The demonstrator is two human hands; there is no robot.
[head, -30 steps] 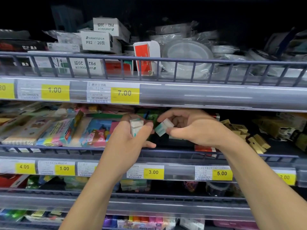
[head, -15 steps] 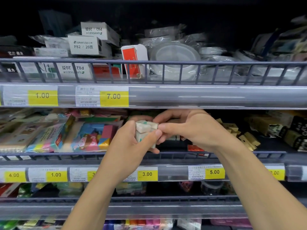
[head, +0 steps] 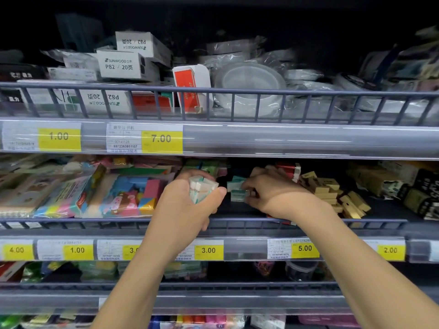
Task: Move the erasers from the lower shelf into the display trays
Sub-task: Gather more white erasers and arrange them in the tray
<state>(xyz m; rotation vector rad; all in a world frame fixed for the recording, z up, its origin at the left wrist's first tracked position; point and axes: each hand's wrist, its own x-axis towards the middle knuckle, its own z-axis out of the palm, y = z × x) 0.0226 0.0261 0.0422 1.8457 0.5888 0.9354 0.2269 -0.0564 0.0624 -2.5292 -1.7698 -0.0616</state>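
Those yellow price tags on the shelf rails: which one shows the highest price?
The 7.00 tag, on the upper rail above the left hand. It outprices its neighbour, the 1.00 tag, and the lower rail reaches only 5.00.

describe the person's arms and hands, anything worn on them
Both forearms are bare right up to the bottom edge of the picture: no sleeves or cuffs in view. The left hand and right hand wear no gloves, and no watch, bracelet or ring shows on either. Fingernails look short and unpainted where visible.

One head-worn wide-angle view faces the shelf (head: 308, 141) straight on and close, looking slightly down past the hands.
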